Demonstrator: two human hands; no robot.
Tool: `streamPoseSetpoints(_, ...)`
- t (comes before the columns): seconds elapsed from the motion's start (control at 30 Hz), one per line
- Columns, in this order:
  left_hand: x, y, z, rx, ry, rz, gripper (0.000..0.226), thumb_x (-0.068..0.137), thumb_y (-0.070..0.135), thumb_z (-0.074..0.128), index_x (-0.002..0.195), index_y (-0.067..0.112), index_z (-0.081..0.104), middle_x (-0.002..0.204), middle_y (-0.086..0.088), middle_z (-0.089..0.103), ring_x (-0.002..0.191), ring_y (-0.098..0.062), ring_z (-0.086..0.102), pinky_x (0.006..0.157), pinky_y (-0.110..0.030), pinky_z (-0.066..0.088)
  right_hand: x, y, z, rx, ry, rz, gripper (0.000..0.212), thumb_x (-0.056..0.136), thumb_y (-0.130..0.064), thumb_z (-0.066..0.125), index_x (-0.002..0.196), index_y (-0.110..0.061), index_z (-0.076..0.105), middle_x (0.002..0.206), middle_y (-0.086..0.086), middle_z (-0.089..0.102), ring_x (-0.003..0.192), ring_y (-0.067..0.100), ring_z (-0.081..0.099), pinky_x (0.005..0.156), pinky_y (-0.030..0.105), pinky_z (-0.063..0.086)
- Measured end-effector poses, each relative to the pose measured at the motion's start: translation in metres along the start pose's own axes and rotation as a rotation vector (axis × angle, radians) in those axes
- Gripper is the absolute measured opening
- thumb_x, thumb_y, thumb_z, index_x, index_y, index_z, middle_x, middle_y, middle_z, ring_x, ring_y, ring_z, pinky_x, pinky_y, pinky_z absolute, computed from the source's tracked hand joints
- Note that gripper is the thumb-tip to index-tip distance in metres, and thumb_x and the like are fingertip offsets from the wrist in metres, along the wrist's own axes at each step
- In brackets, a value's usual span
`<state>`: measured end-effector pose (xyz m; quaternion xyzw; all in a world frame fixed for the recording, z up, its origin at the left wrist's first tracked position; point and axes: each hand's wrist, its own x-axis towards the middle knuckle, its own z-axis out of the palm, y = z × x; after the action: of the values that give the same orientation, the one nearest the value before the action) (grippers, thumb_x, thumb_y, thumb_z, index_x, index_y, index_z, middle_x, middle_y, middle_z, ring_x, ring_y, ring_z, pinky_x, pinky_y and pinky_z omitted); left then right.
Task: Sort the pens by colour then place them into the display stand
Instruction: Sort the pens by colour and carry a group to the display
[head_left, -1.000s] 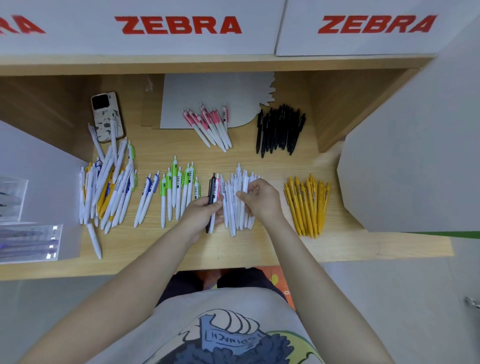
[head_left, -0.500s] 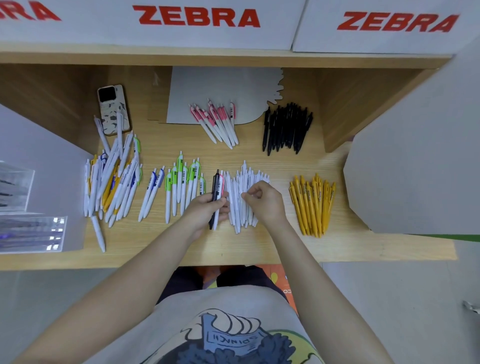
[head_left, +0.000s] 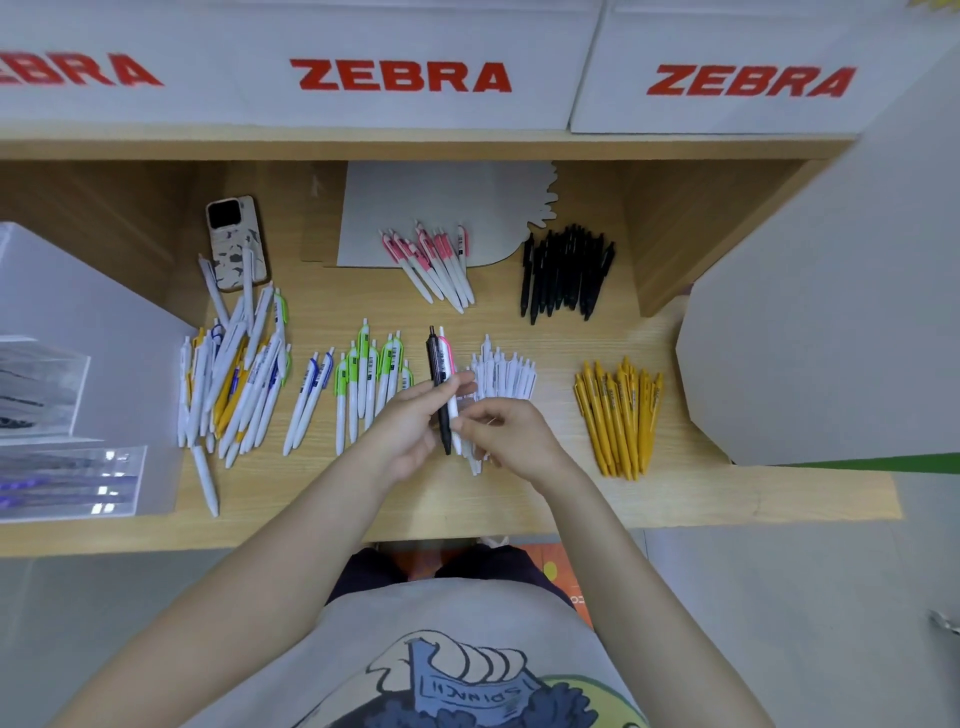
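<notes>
We have the wooden shelf (head_left: 519, 499) spread with pens in groups, and the biggest risk sits at far left: the mixed pile (head_left: 234, 374) of white, yellow, blue and green pens is still unsorted, and reaching across could roll it into the blue-clipped pair (head_left: 311, 400) beside it. We cannot make out a display stand with any certainty; the clear boxes (head_left: 47, 426) at left may be it.

Nearer us, the yellow group (head_left: 618, 415), black group (head_left: 566, 270), green-clipped group (head_left: 369, 384) and pink-clipped group (head_left: 431, 260) lie well apart. The white group (head_left: 504, 369) lies right under our hands, so a careless wrist could scatter it.

Smallest, our left hand (head_left: 410, 421) grips a black pen (head_left: 439, 384) and a pink-clipped pen (head_left: 451, 374) together, upright. Our right hand (head_left: 506, 431), fingers curled, pinches at their lower ends. Pulling one free could drag the other out, dropping it into the white group.
</notes>
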<state>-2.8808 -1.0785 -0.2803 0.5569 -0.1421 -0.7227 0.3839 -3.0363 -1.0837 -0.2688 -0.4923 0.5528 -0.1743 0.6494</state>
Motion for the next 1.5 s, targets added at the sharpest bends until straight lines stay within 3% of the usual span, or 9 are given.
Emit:
streamPoseSetpoints(0.17, 0.006, 0.01, 0.005, -0.061, -0.008, 0.041, 0.028, 0.1, 0.027, 0.055, 0.121, 0.013, 0.069, 0.126, -0.009, 0.068, 0.123, -0.026, 0.059, 0.106, -0.042, 0.049, 0.001, -0.009, -0.001, 0.031, -0.02, 0.039, 0.008, 0.088, -0.021, 0.071, 0.095, -0.017, 0.07, 0.08, 0.002, 0.068, 0.063, 0.012, 0.062, 0.055, 0.028, 0.046)
streamPoseSetpoints(0.33, 0.013, 0.022, 0.002, -0.116, -0.026, 0.052, 0.025, 0.103, 0.027, 0.05, 0.119, 0.018, 0.067, 0.115, -0.007, 0.071, 0.1, -0.018, 0.066, 0.086, -0.032, 0.057, 0.011, -0.012, -0.001, 0.038, -0.014, 0.059, 0.005, 0.091, -0.015, 0.064, 0.092, -0.018, 0.068, 0.078, 0.013, 0.067, 0.066, 0.024, 0.06, 0.062, 0.041, 0.046)
streamPoseSetpoints(0.53, 0.013, 0.038, -0.011, -0.038, -0.002, 0.017, 0.03, 0.105, 0.027, 0.048, 0.124, 0.008, 0.061, 0.098, -0.008, 0.074, 0.08, -0.022, 0.07, 0.07, -0.034, 0.06, 0.026, -0.026, 0.0, 0.113, 0.137, 0.063, 0.023, 0.1, -0.011, 0.051, 0.088, -0.016, 0.071, 0.063, -0.002, 0.058, 0.059, 0.011, 0.055, 0.059, 0.023, 0.049)
streamPoseSetpoints(0.73, 0.005, 0.04, -0.043, 0.028, 0.138, -0.014, 0.03, 0.106, 0.036, 0.044, 0.116, 0.012, 0.06, 0.066, 0.001, 0.053, 0.043, -0.008, 0.042, 0.038, -0.019, 0.025, 0.071, -0.045, 0.003, 0.16, 0.311, 0.124, 0.023, 0.098, -0.019, 0.058, 0.08, -0.008, 0.066, 0.062, 0.003, 0.058, 0.052, 0.015, 0.051, 0.054, 0.03, 0.047)
streamPoseSetpoints(0.87, -0.002, 0.043, -0.059, -0.037, 0.188, 0.003, 0.019, 0.107, 0.031, 0.041, 0.1, 0.015, 0.05, 0.063, 0.0, 0.055, 0.045, -0.009, 0.042, 0.042, -0.021, 0.022, 0.106, -0.059, 0.012, 0.143, 0.396, 0.125, 0.036, 0.099, -0.023, 0.057, 0.066, -0.008, 0.059, 0.055, 0.002, 0.055, 0.046, 0.017, 0.048, 0.052, 0.033, 0.045)
streamPoseSetpoints(1.03, -0.01, 0.048, -0.066, -0.148, 0.206, 0.051, 0.01, 0.101, 0.016, 0.057, 0.104, 0.007, 0.06, 0.077, -0.006, 0.059, 0.064, -0.017, 0.062, 0.058, -0.031, 0.058, 0.142, -0.057, 0.018, 0.2, 0.494, 0.177, 0.029, 0.095, -0.029, 0.064, 0.077, -0.007, 0.059, 0.059, 0.005, 0.055, 0.05, 0.019, 0.047, 0.059, 0.034, 0.048)
streamPoseSetpoints(1.17, -0.006, 0.046, -0.064, -0.154, 0.214, 0.059, 0.012, 0.095, 0.012, 0.066, 0.103, 0.003, 0.066, 0.087, -0.011, 0.062, 0.075, -0.022, 0.066, 0.066, -0.037, 0.062, 0.144, -0.051, 0.016, 0.129, 0.558, 0.163, 0.042, 0.086, -0.044, 0.072, 0.069, -0.008, 0.058, 0.06, 0.007, 0.061, 0.051, 0.021, 0.053, 0.061, 0.038, 0.054)
streamPoseSetpoints(1.33, 0.0, 0.046, -0.046, 0.016, 0.232, 0.095, 0.02, 0.09, 0.019, 0.073, 0.106, 0.008, 0.07, 0.099, -0.007, 0.074, 0.092, -0.021, 0.07, 0.081, -0.034, 0.06, 0.1, -0.047, 0.007, 0.114, 0.406, 0.03, 0.039, 0.09, -0.039, 0.069, 0.067, -0.008, 0.059, 0.061, 0.009, 0.059, 0.055, 0.022, 0.053, 0.056, 0.032, 0.048)
streamPoseSetpoints(1.5, 0.009, 0.044, 0.001, 0.16, 0.251, 0.147, 0.01, 0.085, 0.017, 0.077, 0.09, 0.015, 0.069, 0.079, 0.0, 0.07, 0.069, -0.012, 0.065, 0.06, -0.021, 0.051, 0.036, -0.027, -0.002, 0.062, 0.126, -0.028, 0.017, 0.09, -0.022, 0.071, 0.09, -0.005, 0.071, 0.068, -0.007, 0.064, 0.055, 0.009, 0.057, 0.054, 0.022, 0.046)
